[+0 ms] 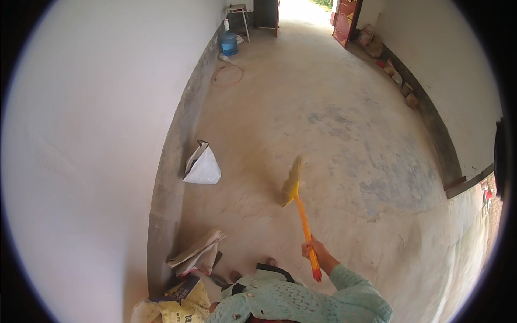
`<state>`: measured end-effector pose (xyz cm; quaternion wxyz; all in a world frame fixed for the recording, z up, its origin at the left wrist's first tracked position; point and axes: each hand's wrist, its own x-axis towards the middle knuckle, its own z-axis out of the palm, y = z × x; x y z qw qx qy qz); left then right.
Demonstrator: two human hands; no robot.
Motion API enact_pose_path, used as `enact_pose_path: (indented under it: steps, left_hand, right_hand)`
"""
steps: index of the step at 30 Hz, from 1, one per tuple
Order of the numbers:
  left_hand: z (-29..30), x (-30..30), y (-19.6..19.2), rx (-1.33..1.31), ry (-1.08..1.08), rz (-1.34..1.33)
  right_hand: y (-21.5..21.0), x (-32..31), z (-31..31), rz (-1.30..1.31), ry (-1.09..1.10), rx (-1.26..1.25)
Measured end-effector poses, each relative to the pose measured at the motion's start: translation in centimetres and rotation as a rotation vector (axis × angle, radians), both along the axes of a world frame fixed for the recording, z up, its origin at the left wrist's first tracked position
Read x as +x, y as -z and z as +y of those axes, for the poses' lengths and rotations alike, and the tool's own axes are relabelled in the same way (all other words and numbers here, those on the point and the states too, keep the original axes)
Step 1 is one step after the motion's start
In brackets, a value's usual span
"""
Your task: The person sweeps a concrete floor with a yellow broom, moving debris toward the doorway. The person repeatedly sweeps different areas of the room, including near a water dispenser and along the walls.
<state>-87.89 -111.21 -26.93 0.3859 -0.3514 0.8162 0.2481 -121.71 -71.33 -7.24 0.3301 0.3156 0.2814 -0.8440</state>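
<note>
One hand shows: the right hand (312,250) is closed around the orange handle of a broom (299,210), gripping it near the red-tipped lower end. The broom slants up and to the left from that hand, and its yellow bristle head (291,182) is blurred over the bare concrete floor (334,124), so I cannot tell whether it touches. The left hand is out of view, and its state cannot be told. A white sack (203,166) lies on the floor against the base of the left wall (97,134), well apart from the bristles. Crumpled sacks (196,255) and a yellow bag (180,304) sit near the person's feet. Far off along the wall stands a blue water jug (229,43).
</note>
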Motion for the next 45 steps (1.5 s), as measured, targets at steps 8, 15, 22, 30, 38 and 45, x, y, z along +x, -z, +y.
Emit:
enact_pose_path:
  steps: [8, 15, 22, 30, 38, 45]
  left_hand:
    - [-0.4, -5.6, -3.6, -0.119, -0.022, 0.257]
    - [0.4, -11.7, -7.7, 0.076, -0.024, 0.45]
    - [-2.6, -16.9, -3.1, 0.171, 0.106, 0.454]
    - [-7.5, -20.5, -0.7, 0.209, 0.443, 0.385]
    - [-11.2, -22.2, 5.7, 0.261, 0.192, 0.206]
    - [-8.5, -25.6, -0.6, 0.361, 0.046, 0.149]
  right_hand:
    - [2.2, 7.7, 5.9, -0.259, -0.267, -0.097]
    - [6.8, 6.3, 8.3, -0.312, -0.261, 0.189]
    - [6.3, 5.1, 3.7, -0.111, -0.094, 0.393]
    - [-0.6, 10.2, -1.7, -0.192, 0.464, 0.391]
    - [-4.4, 20.0, -2.1, -0.294, 0.917, 0.377]
    - [2.9, 25.8, 2.8, -0.005, 0.771, 0.487]
